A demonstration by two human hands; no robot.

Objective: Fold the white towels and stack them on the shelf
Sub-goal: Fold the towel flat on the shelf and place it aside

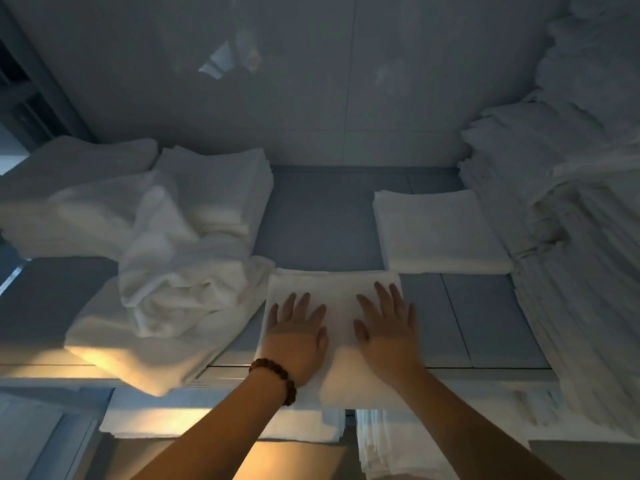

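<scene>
A folded white towel (337, 289) lies on the grey shelf (322, 220) at its front edge. My left hand (296, 336), with a bead bracelet on the wrist, lies flat on the towel's left half, fingers straight and spread. My right hand (386, 327) presses flat on its right half. A second folded white towel (440, 230) sits behind and to the right. A crumpled heap of unfolded white towels (180, 258) is at the left, touching the folded towel's left edge.
A tall stack of folded white linen (571, 237) fills the right side of the shelf. More folded piles (69, 192) stand at the far left. Folded towels (221, 424) lie on a lower shelf below. A wall (311, 81) closes the back.
</scene>
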